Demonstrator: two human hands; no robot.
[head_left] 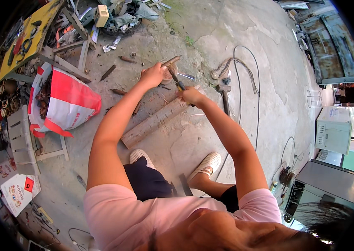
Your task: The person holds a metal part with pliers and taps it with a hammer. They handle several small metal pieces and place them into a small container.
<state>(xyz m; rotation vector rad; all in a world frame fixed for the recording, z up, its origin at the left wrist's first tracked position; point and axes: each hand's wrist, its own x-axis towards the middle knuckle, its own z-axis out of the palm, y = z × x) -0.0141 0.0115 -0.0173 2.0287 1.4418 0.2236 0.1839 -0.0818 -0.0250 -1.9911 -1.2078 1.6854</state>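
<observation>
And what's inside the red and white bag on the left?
Brown, rusty-looking pieces show inside the red and white bag. Whatever lies deeper is hidden beneath them and behind its sides.

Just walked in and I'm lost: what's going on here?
The person's left hand holds a brownish rod-like piece, while the right hand grips a dark tool angled up toward it; whether they touch is unclear. A wooden plank lies on the floor, with a hammer to its right.
</observation>
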